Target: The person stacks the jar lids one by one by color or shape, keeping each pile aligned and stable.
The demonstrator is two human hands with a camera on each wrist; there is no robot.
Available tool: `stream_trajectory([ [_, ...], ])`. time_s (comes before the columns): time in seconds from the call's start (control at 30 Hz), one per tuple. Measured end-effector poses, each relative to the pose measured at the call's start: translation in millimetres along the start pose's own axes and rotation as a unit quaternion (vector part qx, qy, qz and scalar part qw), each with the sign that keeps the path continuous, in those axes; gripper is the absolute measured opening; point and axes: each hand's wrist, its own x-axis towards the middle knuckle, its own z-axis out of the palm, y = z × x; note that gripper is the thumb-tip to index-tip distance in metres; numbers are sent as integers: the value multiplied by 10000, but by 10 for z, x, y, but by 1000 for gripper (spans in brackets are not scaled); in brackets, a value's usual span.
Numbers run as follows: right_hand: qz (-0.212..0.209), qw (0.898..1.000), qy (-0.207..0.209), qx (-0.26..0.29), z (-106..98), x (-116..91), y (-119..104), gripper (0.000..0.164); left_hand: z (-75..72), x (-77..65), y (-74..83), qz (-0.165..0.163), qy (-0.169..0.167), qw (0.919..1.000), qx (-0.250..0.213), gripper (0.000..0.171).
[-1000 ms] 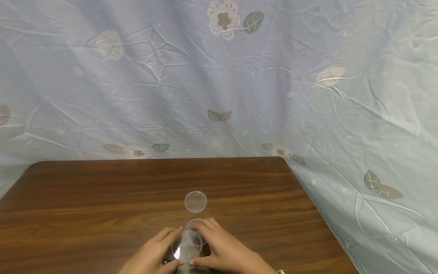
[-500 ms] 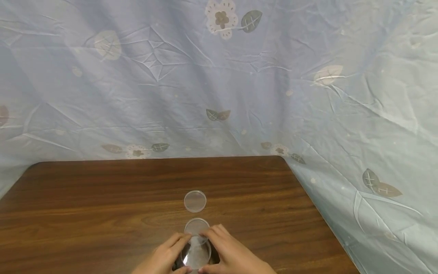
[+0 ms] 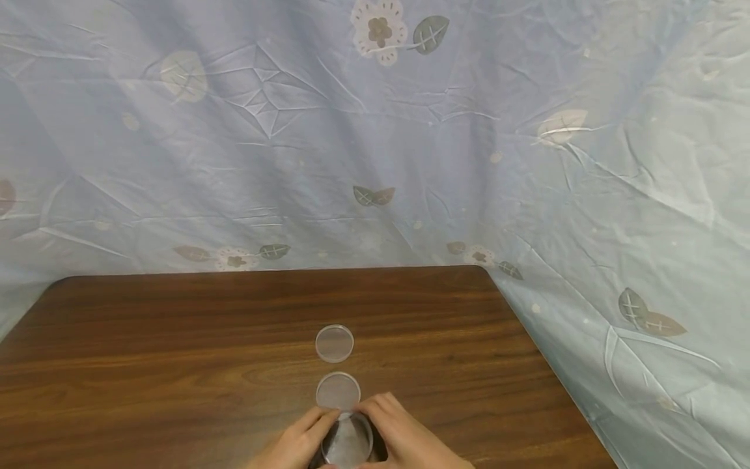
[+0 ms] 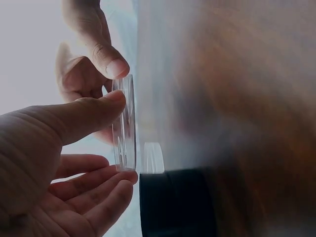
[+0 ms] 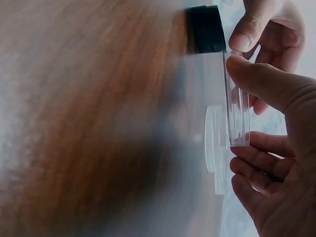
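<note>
Both hands hold a clear round petri dish (image 3: 347,444) between them by its rim, low over the near part of the table. My left hand (image 3: 297,443) grips its left side, with the thumb (image 4: 106,104) on one face and the fingertips at the rim. On the opposite side my right hand (image 3: 413,438) grips it the same way. In the wrist views the dish (image 5: 238,101) is apart from the tabletop. A black, thick-walled round object (image 4: 177,202) stands on the table close by; the hands mostly hide it in the head view.
Two more clear dishes lie flat on the brown wooden table (image 3: 176,365): a nearer one (image 3: 338,391) just beyond the fingertips, and a farther one (image 3: 334,343) behind it. A pale patterned cloth (image 3: 328,143) hangs along the back and right side.
Both hands have moved the held dish right and closer to the person. The nearer dish on the table, partly covered before, now shows more fully.
</note>
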Motion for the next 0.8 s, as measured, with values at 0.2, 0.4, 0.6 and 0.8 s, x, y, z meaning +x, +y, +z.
stream_trajectory([
  [0.2,-288,9984,341,-336,50,-47,47,68,40,6,53,-42,44,9999,-119,87],
  [0.4,-480,9966,460,-484,82,-77,103,70,4,29,109,-54,-87,9998,-180,81],
  [0.6,-454,9972,377,-468,120,-92,136,68,84,27,139,-21,308,9989,354,77],
  [0.8,-247,9988,212,-352,128,-95,131,69,203,10,114,14,754,9948,690,75],
])
